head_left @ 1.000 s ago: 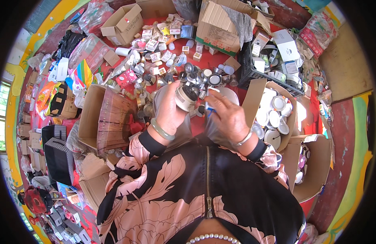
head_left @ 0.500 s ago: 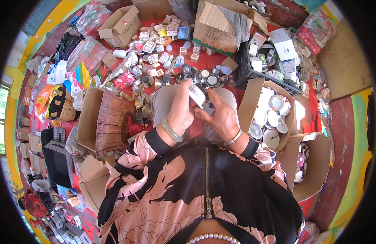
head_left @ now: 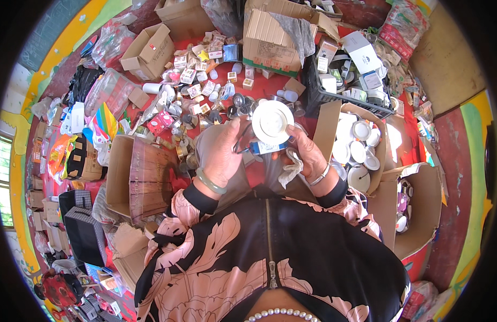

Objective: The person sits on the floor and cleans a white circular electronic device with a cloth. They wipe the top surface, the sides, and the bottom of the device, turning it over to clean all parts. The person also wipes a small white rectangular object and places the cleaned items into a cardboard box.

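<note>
A white round downlight (head_left: 272, 122) is held up over my lap, its face toward me. My right hand (head_left: 311, 155) grips its right rim, thumb against the edge, and a crumpled whitish cloth (head_left: 291, 169) hangs from the same hand. Below the disc shows a small blue-and-white box-like part (head_left: 268, 147). My left hand (head_left: 220, 155) is beside the light on the left, thumb raised and apart from the rim. A thin black wire (head_left: 239, 144) runs by its palm; the other left fingers are hidden.
An open carton (head_left: 324, 129) of round white lights stands at right, another carton (head_left: 420, 225) nearer me. Behind it is a black crate (head_left: 334, 97) of boxed goods. Small boxes (head_left: 188, 76) and loose lamp parts (head_left: 194, 115) cover the red floor ahead. A reddish-brown carton (head_left: 151, 180) stands left.
The downlight has turned from edge-on to face me. My hands have moved apart, the left one leftward. The cloth now shows below my right hand.
</note>
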Demonstrator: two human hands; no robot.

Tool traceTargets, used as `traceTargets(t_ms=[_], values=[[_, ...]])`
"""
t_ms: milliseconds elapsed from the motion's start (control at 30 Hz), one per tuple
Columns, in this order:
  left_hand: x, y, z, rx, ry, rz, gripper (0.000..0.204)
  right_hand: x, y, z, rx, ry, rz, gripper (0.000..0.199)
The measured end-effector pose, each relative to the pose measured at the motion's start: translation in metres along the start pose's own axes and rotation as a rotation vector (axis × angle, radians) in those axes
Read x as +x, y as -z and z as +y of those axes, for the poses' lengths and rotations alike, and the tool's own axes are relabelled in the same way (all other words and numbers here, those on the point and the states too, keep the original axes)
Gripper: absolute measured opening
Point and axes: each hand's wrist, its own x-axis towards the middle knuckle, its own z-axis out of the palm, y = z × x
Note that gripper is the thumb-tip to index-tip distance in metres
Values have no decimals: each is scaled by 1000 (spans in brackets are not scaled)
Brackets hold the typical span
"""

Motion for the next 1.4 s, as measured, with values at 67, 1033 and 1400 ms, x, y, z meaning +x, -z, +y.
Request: traceTargets(t_ms=[67, 1033, 1400], values=[[3, 11, -3, 288, 85, -120, 67, 4, 10, 6, 53, -73, -122, 43], [-7, 27, 0, -230, 40, -280, 87, -19, -1, -57, -97, 314, 124, 28], [-23, -6, 1, -87, 49, -336, 92, -8, -71, -26, -875, 749, 218, 24]])
